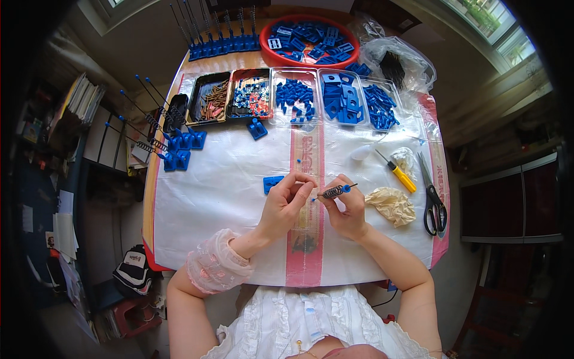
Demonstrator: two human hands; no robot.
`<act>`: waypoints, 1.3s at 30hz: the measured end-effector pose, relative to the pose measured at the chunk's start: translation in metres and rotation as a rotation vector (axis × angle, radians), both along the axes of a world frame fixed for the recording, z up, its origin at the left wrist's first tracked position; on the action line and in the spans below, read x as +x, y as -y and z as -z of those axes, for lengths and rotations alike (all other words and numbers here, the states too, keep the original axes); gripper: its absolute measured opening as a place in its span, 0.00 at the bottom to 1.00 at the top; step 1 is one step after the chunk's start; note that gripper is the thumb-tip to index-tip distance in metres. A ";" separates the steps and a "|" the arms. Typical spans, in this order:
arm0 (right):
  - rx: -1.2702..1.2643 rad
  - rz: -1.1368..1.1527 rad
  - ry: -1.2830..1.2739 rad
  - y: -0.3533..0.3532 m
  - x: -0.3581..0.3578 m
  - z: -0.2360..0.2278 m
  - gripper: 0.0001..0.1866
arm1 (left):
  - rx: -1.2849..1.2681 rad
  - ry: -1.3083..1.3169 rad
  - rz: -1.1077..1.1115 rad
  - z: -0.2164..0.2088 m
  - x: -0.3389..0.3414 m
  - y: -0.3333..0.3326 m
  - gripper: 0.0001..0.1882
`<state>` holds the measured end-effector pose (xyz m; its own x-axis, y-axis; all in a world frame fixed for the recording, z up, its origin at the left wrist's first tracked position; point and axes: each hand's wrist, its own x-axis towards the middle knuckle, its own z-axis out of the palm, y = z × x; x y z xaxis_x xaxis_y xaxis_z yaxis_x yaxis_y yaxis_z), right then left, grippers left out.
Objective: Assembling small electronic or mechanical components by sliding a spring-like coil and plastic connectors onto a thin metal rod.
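A: In the head view, where's the dark spring piece [332, 192]?
B: Over the desk [224, 206], between both hands. The right hand [350, 215] has its fingers clamped on it, seemingly to steady it, one end facing the left hand [281, 203].
A: And the left fingers?
B: Curled close together beside that end, perhaps for fine work; whether they meet or grip anything, I can't tell.
A: Why the row of trays [279, 117]?
B: Parts sorted by kind, probably for easy picking. A blue base [273, 184] lies just beside the left hand, presumably kept handy.
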<state>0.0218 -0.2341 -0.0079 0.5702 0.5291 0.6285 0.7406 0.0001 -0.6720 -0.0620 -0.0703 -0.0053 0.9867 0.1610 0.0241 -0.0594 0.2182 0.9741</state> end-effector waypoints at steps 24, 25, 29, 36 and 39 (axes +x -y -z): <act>-0.002 0.021 -0.051 0.002 0.001 0.004 0.10 | -0.069 0.011 0.043 -0.002 0.001 -0.001 0.04; -0.001 0.022 -0.049 0.002 0.001 0.004 0.10 | -0.113 0.008 0.058 -0.002 0.000 -0.002 0.04; 0.003 0.024 -0.034 0.002 0.002 0.005 0.10 | -0.200 -0.022 0.063 -0.002 0.000 -0.005 0.07; 0.003 0.017 -0.033 0.000 0.001 0.003 0.10 | -0.180 -0.060 0.024 -0.001 0.002 -0.005 0.08; 0.002 0.012 -0.020 0.001 0.001 0.004 0.10 | -0.176 -0.061 0.027 -0.003 0.002 -0.004 0.08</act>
<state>0.0229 -0.2351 -0.0120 0.5892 0.5208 0.6178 0.7268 -0.0074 -0.6868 -0.0599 -0.0662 -0.0022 0.9894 0.1310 -0.0620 0.0066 0.3863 0.9223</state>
